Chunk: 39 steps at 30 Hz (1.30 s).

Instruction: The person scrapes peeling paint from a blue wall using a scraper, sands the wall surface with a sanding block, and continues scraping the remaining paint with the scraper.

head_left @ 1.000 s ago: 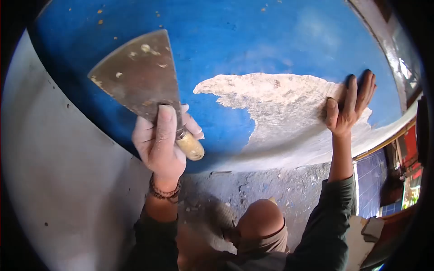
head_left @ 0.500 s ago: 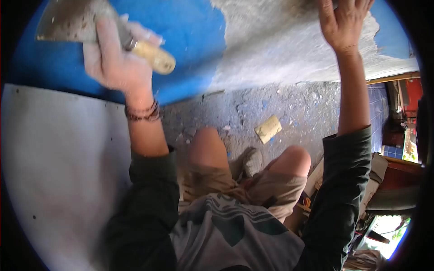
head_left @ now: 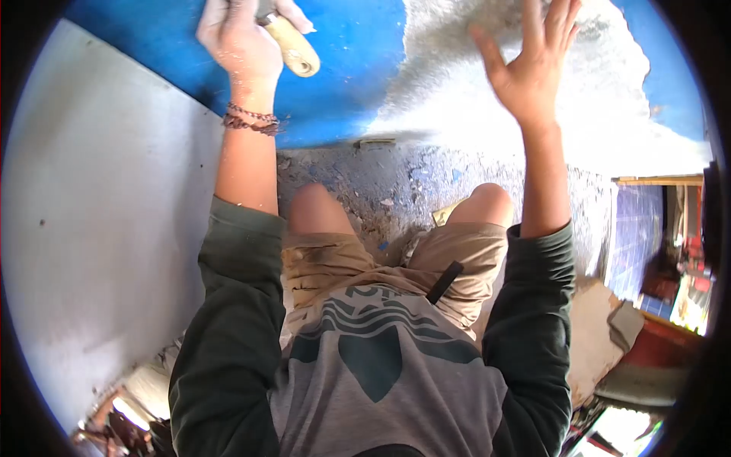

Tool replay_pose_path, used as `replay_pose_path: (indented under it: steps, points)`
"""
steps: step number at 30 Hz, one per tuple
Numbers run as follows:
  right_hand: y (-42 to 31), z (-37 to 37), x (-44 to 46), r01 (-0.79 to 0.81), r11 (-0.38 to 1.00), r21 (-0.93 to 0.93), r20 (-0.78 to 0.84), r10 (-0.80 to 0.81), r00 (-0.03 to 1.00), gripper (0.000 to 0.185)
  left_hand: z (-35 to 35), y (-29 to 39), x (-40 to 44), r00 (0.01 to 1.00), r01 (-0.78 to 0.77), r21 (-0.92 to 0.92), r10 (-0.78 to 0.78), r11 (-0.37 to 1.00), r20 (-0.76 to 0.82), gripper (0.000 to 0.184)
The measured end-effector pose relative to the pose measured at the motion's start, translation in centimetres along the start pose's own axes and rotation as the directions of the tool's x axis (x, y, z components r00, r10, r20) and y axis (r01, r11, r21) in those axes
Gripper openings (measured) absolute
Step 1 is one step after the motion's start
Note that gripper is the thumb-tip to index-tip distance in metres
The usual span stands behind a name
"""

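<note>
At the top left my left hand, dusted white and with a beaded bracelet at the wrist, is wrapped round the scraper's pale wooden handle. The blade lies beyond the top edge of the view. My right hand has its fingers spread over the bare, whitish patch of the blue wall; whether it touches the surface I cannot tell. Blue paint borders the patch on both sides.
A pale grey panel stands along the left. Below the wall, the rough floor carries paint flakes and a yellowish block beside my knee. Boards and clutter lie at the lower right.
The camera view has tilted and shifted down. The scraper's blade has gone out of view at the top. My right hand has moved left across the bare patch.
</note>
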State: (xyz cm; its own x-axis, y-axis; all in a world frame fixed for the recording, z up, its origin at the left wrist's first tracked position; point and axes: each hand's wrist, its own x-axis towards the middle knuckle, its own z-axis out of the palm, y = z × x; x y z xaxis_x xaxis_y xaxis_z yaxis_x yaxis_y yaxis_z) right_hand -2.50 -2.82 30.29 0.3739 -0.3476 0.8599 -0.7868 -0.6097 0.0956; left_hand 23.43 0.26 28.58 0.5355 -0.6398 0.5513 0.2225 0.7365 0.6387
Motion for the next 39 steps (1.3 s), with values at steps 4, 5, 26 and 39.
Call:
replay_pose_path:
  steps: [4,5,26,39]
  points:
    - [0.0,2.6,-2.5,-0.028,0.993,0.11,-0.021,0.031,0.999,0.064,-1.1,0.4,0.2,0.99,0.078,0.095,-0.088,0.992,0.11,0.031]
    - [0.0,2.7,-2.9,-0.042,0.988,0.147,0.021,0.039,0.999,0.071,-1.0,0.5,0.1,0.987,0.082,0.096,-0.094,0.992,0.129,0.03]
    - [-3.1,-6.1,-7.8,-0.895,-0.029,0.445,0.872,0.24,0.426,0.037,8.9,-3.6,-14.0,0.717,0.671,-0.432,-0.676,0.602,0.172,0.027]
    - [-2.4,-12.8,3.4,-0.358,0.853,0.379,0.46,0.162,0.873,0.018,13.5,-1.5,-13.6,0.951,0.036,0.332,-0.134,0.942,0.279,0.07]
